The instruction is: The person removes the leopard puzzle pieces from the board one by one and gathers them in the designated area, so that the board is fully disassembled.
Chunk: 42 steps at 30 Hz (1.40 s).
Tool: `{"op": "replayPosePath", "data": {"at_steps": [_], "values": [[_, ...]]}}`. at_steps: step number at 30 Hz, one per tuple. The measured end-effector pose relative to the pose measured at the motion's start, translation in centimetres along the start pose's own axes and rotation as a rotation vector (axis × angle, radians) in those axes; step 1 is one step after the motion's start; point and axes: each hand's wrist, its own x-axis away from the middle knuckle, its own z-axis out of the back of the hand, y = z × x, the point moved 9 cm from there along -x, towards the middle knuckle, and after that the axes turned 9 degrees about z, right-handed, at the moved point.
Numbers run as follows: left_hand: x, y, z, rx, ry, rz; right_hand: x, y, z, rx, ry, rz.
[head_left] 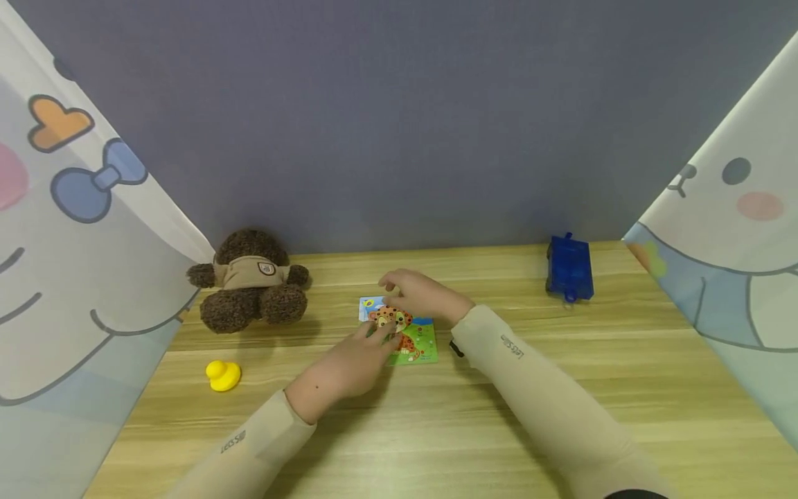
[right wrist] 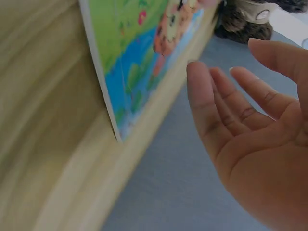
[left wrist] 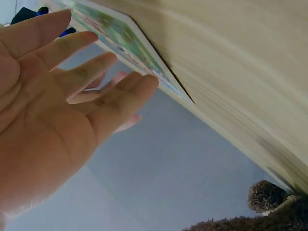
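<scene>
A flat, thin-edged picture board (head_left: pixel 420 344) with a spotted leopard on green and blue lies on the table in the head view. My left hand (head_left: pixel 358 360) is over its lower left part, fingers spread and slightly bent. In the left wrist view that hand's palm (left wrist: pixel 43 110) faces the camera, holding nothing, beside the board (left wrist: pixel 125 38). Over the board's upper right edge hovers my right hand (head_left: pixel 430 294), fingers loosely bent. The right wrist view shows this hand (right wrist: pixel 260 139) apart from the board (right wrist: pixel 134 62), with nothing in its grasp. Both hands hide parts of the leopard.
At the back left sits a brown plush bear (head_left: pixel 252 284) in a beige shirt. A yellow rubber duck (head_left: pixel 223 375) is in front of it. Toward the back right stands a blue toy cart (head_left: pixel 570 269). A grey wall and printed curtains (head_left: pixel 736 229) border the wooden table (head_left: pixel 399 443).
</scene>
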Motion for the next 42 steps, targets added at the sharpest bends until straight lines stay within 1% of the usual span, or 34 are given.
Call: {"op": "replayPosePath", "data": {"at_steps": [2,7,14,20,27,31,38,42], "values": [[0.0,0.0,-0.1,0.014,-0.002,0.008,-0.7,0.2,-0.5,-0.034,-0.014,-0.002],[-0.2,-0.1,-0.2,0.009,0.030,0.027,-2.0,0.4,-1.6,-0.091,-0.047,-0.003],[-0.2,0.0,0.0,-0.016,0.046,0.030,-3.3,0.7,-2.3,-0.084,-0.072,-0.002],[0.0,0.3,0.4,-0.031,0.067,0.022,-3.4,1.3,-3.0,-0.099,-0.104,-0.016],[0.3,0.4,0.4,-0.108,0.078,0.021,-3.5,1.7,-3.4,-0.117,-0.133,-0.017],[0.3,0.4,0.4,-0.134,0.082,0.020,-3.4,1.8,-3.5,-0.119,-0.152,-0.015],[0.1,0.0,0.0,-0.088,0.044,0.028,-3.3,2.0,-3.6,-0.127,-0.163,-0.029],[0.0,-0.2,0.0,-0.094,0.038,0.026,-3.3,2.2,-3.7,-0.125,-0.164,-0.031]]}}
